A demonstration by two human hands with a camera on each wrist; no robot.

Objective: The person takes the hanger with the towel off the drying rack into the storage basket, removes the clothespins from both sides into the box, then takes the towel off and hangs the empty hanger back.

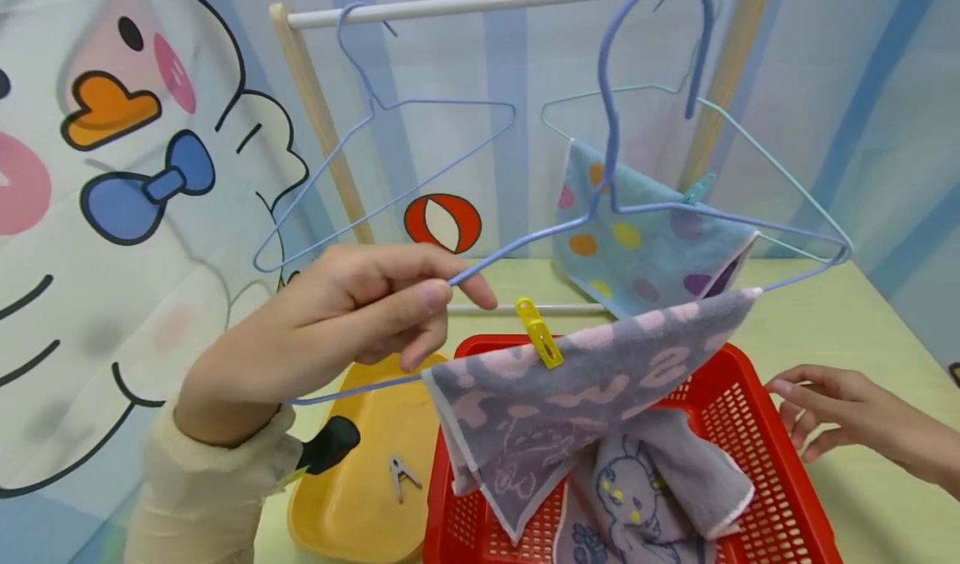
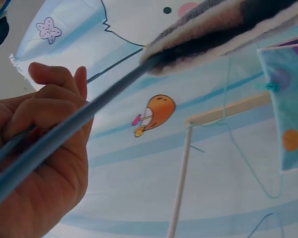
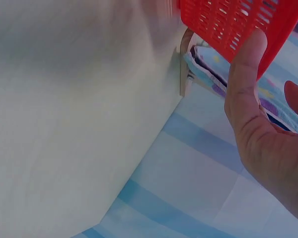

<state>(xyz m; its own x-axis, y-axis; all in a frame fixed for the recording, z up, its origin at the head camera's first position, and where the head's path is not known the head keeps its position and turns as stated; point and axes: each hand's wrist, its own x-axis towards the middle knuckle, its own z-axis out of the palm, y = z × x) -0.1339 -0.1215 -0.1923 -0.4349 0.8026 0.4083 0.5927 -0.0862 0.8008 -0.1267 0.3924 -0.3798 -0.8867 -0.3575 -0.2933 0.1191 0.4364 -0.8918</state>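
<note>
My left hand (image 1: 330, 331) pinches the left shoulder of a blue wire clothes hanger (image 1: 612, 135) between thumb and fingers, holding it in front of the rack. Over the hanger's lower bar drapes a grey and pink towel (image 1: 585, 381), with a yellow clothespin (image 1: 538, 333) clipped at its fold. In the left wrist view the hanger wire crosses in front of my hand (image 2: 49, 124). My right hand (image 1: 855, 410) holds nothing, its fingers loosely bent near the right rim of a red basket (image 1: 786, 456). Inside the basket lies another grey towel (image 1: 637, 481) with a rabbit pattern.
Behind stands a rack with a white rail (image 1: 487, 3). From it hang a bare blue hanger (image 1: 442, 102) and a mint hanger (image 1: 780, 164) carrying a dotted blue towel (image 1: 630, 239). A yellow tray (image 1: 330, 497) left of the basket holds a grey clothespin (image 1: 402, 474).
</note>
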